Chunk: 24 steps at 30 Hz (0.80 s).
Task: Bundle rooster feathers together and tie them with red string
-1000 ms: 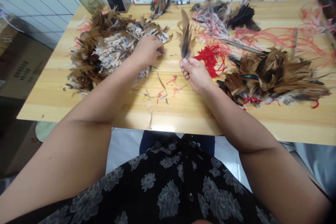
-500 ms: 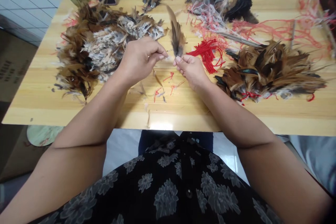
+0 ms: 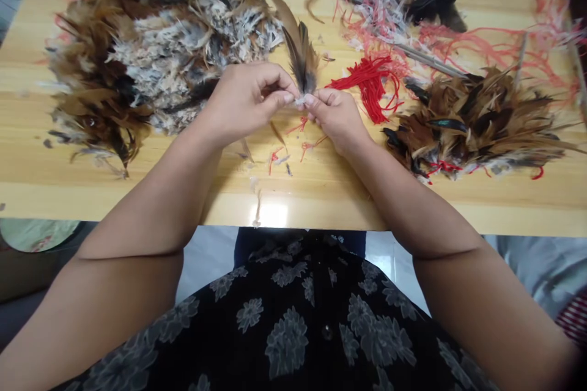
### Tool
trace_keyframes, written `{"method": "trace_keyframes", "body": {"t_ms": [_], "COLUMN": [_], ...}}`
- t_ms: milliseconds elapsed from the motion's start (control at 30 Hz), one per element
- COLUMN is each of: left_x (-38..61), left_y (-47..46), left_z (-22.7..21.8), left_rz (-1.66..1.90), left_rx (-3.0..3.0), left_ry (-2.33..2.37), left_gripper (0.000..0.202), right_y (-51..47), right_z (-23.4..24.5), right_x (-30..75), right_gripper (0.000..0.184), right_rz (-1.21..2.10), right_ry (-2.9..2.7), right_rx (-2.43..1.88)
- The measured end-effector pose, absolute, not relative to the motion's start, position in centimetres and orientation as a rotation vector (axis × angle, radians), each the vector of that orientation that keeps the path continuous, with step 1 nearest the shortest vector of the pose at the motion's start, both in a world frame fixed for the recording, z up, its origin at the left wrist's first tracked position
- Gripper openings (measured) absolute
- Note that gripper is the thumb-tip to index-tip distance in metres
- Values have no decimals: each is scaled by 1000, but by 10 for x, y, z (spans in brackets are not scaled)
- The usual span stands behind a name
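1. Right hand (image 3: 337, 115): thumb and curled forefinger grasp the base of a small upright bunch of brown and black feathers (image 3: 301, 52), whose tips point away from the wearer.
2. Left hand (image 3: 254, 98): thumb and forefinger are pinched on pale, fluffy material (image 3: 300, 100) at the base of that bunch, just beside the right fingertips. Whether this material belongs to the bunch cannot be told.
3. Below the hands: small scraps of knotted red cord (image 3: 274, 159) lie on the pale, wood-grained tabletop (image 3: 321, 208).
4. Just beyond the right hand: a loose bundle of bright red cords (image 3: 375, 91).
5. Left side: a large heap of brown feathers with whitish, fluffy bases (image 3: 169, 55), partly hidden by the left hand.
6. Right side: a pile of brown and black feather bunches (image 3: 477, 119), red ties visible along its near edge.
7. Far side: a tangle of pink and white strands (image 3: 373, 6), with black feathers (image 3: 435, 0) beside it.
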<state>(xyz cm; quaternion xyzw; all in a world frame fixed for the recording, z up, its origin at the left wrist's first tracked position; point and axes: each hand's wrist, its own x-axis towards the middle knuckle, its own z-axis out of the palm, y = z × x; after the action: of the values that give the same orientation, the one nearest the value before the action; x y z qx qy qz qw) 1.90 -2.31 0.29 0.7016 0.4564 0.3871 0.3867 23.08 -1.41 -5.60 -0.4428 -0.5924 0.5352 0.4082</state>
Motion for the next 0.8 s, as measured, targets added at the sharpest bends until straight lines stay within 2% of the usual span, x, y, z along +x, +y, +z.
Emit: {"method": "trace_keyframes", "body": {"t_ms": [200,333,567,700,800], "left_x": [24,23,28,33,28], "left_y": [-28,-29,-34,-36,-33], "left_z": [3,0,3,12,14], "left_rz": [1055,1026,1085,1094,1256], "left_rx": [1378,1493,1437,1635,1840], "left_ry": [1171,1138,1165,1226,1305], "left_gripper": [44,46,48,45,48], "right_y": [-12,-12,-10,-9,-10], "right_z": [-65,-64,-67,-72,-69], "right_x": [230,232,236,235,235], "right_gripper": [53,54,46,42,39], "right_rz": [1371,1389,1417,1387,1359], "right_ry": [-1552,-1583,-1641,-1645,-1610], "right_rx": [-1103,-1062,-1031,-1043,-1092]}}
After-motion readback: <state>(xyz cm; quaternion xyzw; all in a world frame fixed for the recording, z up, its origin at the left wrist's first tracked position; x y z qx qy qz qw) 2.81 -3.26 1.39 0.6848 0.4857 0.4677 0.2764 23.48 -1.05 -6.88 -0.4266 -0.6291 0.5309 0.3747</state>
